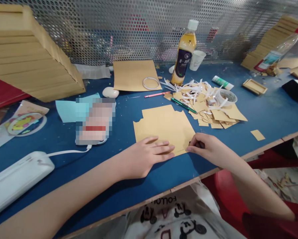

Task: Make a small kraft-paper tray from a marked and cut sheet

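Observation:
A tan card sheet (164,122) with notched corners lies flat on the blue table (129,192) in front of me. My left hand (149,156) rests on its lower left part, palm down, fingers stretched out. At the sheet's lower right corner is my right hand (203,146), its fingers curled round a small dark object that is mostly hidden. To the sheet's upper right lies a green pen (184,105) beside a heap of tan scraps and white strips (201,99). A pink pencil (157,94) lies above the sheet.
Stacked tan card (39,63) stands at the left, near a phone (96,122) on a cable and a white device (19,182). Behind are another tan sheet (131,74), a drink bottle (185,54) and a paper cup (197,60). A mesh panel (89,30) backs the table.

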The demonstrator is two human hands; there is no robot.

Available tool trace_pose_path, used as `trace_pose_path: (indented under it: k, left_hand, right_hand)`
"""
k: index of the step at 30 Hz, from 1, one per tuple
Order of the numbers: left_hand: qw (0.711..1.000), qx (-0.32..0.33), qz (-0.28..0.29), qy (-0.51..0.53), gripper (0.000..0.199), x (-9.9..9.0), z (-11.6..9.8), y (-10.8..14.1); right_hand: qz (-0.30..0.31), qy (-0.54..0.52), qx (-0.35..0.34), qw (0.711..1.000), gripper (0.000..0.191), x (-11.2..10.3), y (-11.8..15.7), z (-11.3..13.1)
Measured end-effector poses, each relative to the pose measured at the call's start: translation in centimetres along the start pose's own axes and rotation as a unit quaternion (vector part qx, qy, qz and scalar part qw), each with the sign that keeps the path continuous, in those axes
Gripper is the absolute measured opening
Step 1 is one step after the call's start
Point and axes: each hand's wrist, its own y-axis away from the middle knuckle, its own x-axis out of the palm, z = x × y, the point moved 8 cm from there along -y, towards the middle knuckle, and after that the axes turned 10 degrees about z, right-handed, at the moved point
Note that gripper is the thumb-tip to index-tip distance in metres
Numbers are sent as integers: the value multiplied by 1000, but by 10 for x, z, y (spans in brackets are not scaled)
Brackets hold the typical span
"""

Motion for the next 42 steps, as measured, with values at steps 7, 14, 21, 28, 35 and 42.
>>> trace_pose_path:
  k: [7, 14, 21, 28, 35, 42]
  left_hand:
    - [999, 0, 15, 46, 65, 1, 5, 0]
    - [998, -2, 19, 55, 63, 3, 6, 0]
    - [998, 4, 16, 65, 65, 3, 7, 0]
    - [997, 10, 16, 68, 67, 3, 8, -1]
    - [994, -7, -19, 105, 47, -1, 11, 0]
    - [996, -9, -25, 90, 46, 1, 13, 0]
  right_hand:
    - [2, 11, 22, 1000, 21, 0, 1, -1]
    - [-15, 12, 59, 998, 18, 3, 2, -6]
    - [-58, -117, 4, 991, 28, 2, 6, -18]
    - [-284, -13, 126, 950, 44, -41, 43, -68]
    - [-212, 39, 186, 959, 50, -32, 34, -77]
    - [-241, -103, 107, 959, 37, -31, 41, -59]
